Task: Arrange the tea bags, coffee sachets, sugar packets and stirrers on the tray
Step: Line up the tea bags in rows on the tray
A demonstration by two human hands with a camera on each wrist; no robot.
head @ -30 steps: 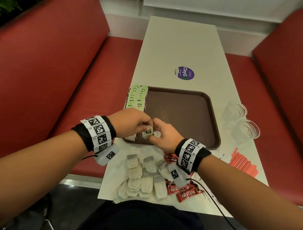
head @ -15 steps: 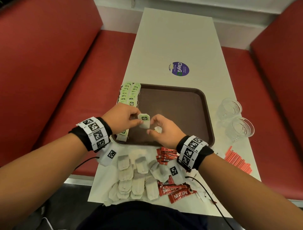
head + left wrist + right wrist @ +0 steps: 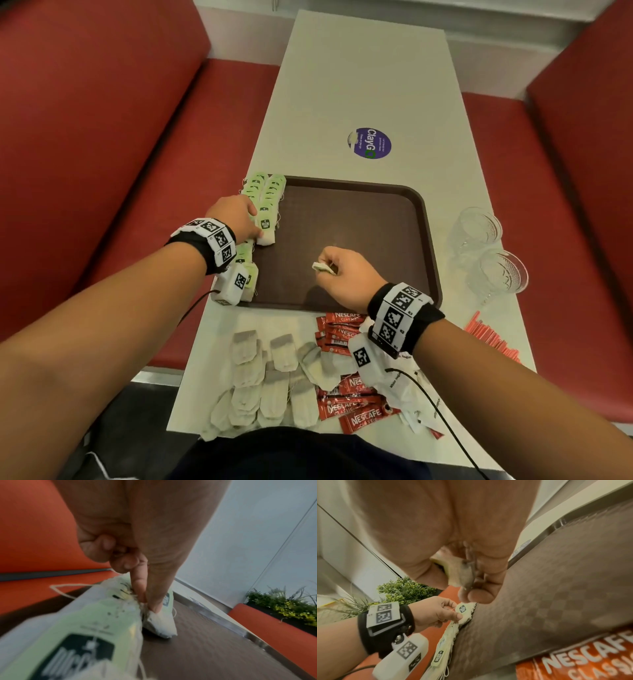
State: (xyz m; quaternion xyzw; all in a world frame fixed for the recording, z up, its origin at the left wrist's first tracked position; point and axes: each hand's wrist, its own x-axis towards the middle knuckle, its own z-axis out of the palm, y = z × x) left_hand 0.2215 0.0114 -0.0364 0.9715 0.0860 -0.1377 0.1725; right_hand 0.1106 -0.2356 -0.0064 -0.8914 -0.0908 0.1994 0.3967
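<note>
Head view has my left hand [image 3: 236, 219] at the left edge of the brown tray [image 3: 356, 240], thumb and fingers pinching a green-tagged tea bag [image 3: 265, 229] that sits at the near end of the row of green tea bags [image 3: 265, 192] lined up along that edge. Left wrist cam shows the same pinch up close, with my fingertips [image 3: 154, 607] pressing the bag down onto the tray floor, though it's pretty blurry so I can't swear how many fingers are on it. My right hand [image 3: 346, 274] is over the near middle of the tray, fingers curled around a second tea bag [image 3: 323, 268] with the white end poking out the left side of my fist; the right wrist cam shows it tucked in my palm. More green-tagged bags sit at the tray's near-left corner, partly under my left wristband. On the tabletop past the tray's near edge there's a bunch of plain tea bags [image 3: 270, 377] and beside them, to the right, red Nescafe coffee sachets [image 3: 356, 407]. Red stirrers [image 3: 493, 339] lie by the right edge of the tabletop, and two clear glass cups [image 3: 489, 250] stand just right of the tray.
</note>
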